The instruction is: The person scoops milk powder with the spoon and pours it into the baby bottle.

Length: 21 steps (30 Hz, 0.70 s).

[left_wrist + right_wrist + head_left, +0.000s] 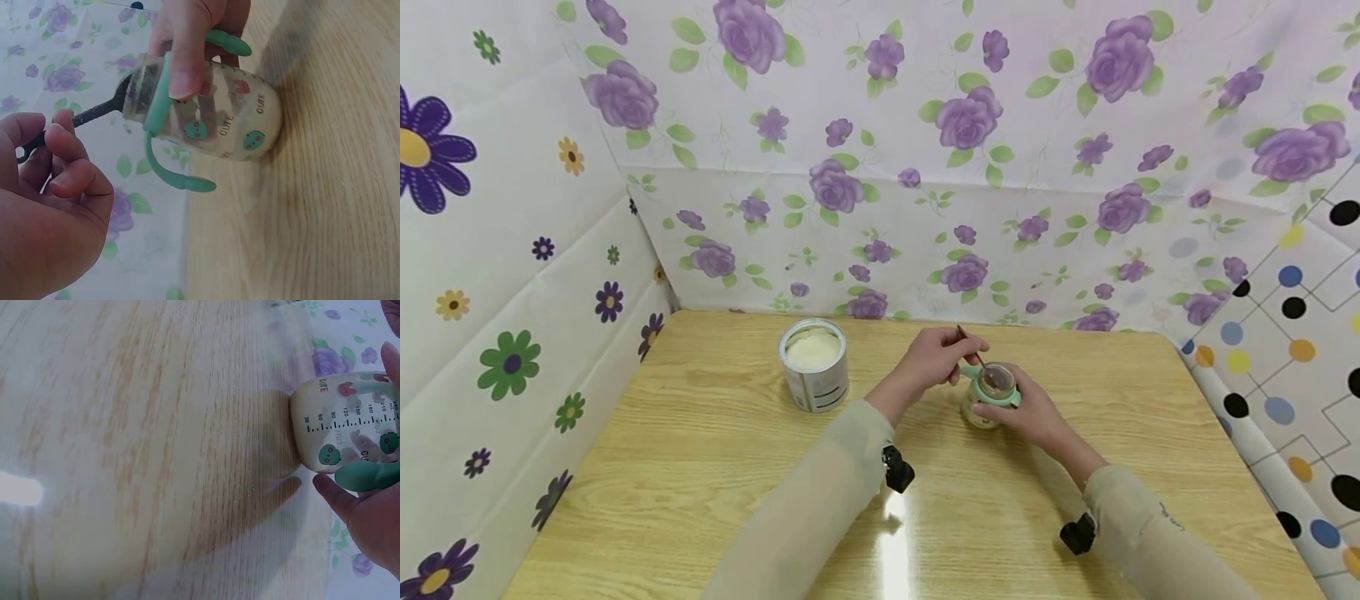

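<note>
My left hand (pixel 934 358) pinches the handle of a dark spoon (pixel 95 115), whose lower end reaches into the open mouth of a clear baby bottle (pixel 219 115). Green handles (pixel 164 165) stick out from a collar round the bottle's neck. The bottle stands upright on the table, with pale contents visible low inside it. My right hand (pixel 1033 410) grips it round the upper part, thumb across the front. Measuring marks run up the bottle's side (pixel 347 422) in the right wrist view. The spoon's tip is hard to make out inside the bottle.
An open tin (pixel 817 385) of pale powder stands on the wooden table (pixel 715 467), to the left of my hands. A flowered cloth (pixel 880 225) hangs behind the table's far edge. Patterned cloths also border the left and right sides.
</note>
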Available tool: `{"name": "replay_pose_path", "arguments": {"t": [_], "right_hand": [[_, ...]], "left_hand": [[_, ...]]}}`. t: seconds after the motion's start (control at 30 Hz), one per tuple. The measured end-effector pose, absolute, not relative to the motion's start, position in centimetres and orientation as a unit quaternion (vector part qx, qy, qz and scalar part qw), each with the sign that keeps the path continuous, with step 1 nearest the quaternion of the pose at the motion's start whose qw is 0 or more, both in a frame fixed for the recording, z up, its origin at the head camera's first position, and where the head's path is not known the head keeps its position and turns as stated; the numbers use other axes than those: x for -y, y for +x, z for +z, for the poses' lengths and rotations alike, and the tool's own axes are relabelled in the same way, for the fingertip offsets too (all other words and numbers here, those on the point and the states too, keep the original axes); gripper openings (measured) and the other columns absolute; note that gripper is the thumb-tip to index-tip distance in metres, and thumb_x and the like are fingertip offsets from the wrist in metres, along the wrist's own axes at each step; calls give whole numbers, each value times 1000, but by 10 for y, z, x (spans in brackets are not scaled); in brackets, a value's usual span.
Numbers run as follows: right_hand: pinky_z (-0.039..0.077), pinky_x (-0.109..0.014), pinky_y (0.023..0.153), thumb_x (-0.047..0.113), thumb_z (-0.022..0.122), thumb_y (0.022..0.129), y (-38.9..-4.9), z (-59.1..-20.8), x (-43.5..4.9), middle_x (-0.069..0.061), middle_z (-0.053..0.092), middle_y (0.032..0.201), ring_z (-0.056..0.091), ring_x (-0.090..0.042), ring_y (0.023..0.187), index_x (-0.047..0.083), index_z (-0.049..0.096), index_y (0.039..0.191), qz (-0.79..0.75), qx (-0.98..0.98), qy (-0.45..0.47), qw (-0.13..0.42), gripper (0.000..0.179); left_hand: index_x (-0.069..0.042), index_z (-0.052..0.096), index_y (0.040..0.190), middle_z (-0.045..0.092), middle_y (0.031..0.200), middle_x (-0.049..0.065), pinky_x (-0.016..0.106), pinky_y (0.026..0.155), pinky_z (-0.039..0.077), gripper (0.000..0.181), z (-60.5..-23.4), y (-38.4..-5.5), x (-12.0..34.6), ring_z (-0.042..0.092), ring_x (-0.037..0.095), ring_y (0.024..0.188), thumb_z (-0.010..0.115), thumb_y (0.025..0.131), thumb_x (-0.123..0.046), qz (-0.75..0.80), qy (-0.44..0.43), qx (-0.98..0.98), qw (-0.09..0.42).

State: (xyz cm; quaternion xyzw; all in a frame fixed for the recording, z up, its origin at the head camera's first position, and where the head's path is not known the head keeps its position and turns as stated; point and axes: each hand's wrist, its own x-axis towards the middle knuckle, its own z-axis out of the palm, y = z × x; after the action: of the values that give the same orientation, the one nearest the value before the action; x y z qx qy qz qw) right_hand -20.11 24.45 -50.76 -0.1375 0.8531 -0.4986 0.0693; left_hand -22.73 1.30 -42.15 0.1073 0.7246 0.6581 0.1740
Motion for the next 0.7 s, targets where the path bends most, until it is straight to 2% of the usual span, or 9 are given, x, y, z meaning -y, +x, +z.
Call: {"name": "replay_pose_path", "arguments": {"t": [0.17, 0.37, 0.53, 0.7], "right_hand": [[50, -59, 106, 33, 85, 96, -201, -508, -245, -13, 59, 147, 60, -35, 131, 17, 46, 157, -496, -855, -137, 70, 74], [50, -59, 106, 34, 85, 95, -202, -509, -246, -15, 60, 146, 61, -36, 130, 15, 45, 159, -488, -860, -134, 66, 77], [50, -59, 105, 35, 85, 95, -202, -509, -245, -15, 61, 145, 61, -37, 130, 14, 44, 159, -486, -861, -132, 69, 78], [50, -59, 106, 34, 86, 95, -202, -509, -245, -16, 60, 145, 61, -36, 130, 15, 43, 160, -487, -861, -131, 72, 80]], "left_hand": [[-16, 82, 108, 74, 95, 8, 26, 54, 46, 25, -419, -227, -14, 47, 13, 53, 66, 109, -34, 641, 113, -742, 159], [-18, 84, 100, 78, 96, 11, 27, 52, 46, 27, -413, -228, -18, 42, 11, 48, 71, 105, -42, 641, 122, -748, 124], [-15, 83, 90, 79, 85, 7, 26, 50, 44, 30, -411, -227, -25, 43, 12, 46, 71, 105, -39, 637, 77, -763, 78], [-17, 82, 87, 78, 81, 7, 26, 49, 41, 30, -412, -226, -31, 45, 14, 45, 70, 106, -37, 642, 29, -763, 67]]}}
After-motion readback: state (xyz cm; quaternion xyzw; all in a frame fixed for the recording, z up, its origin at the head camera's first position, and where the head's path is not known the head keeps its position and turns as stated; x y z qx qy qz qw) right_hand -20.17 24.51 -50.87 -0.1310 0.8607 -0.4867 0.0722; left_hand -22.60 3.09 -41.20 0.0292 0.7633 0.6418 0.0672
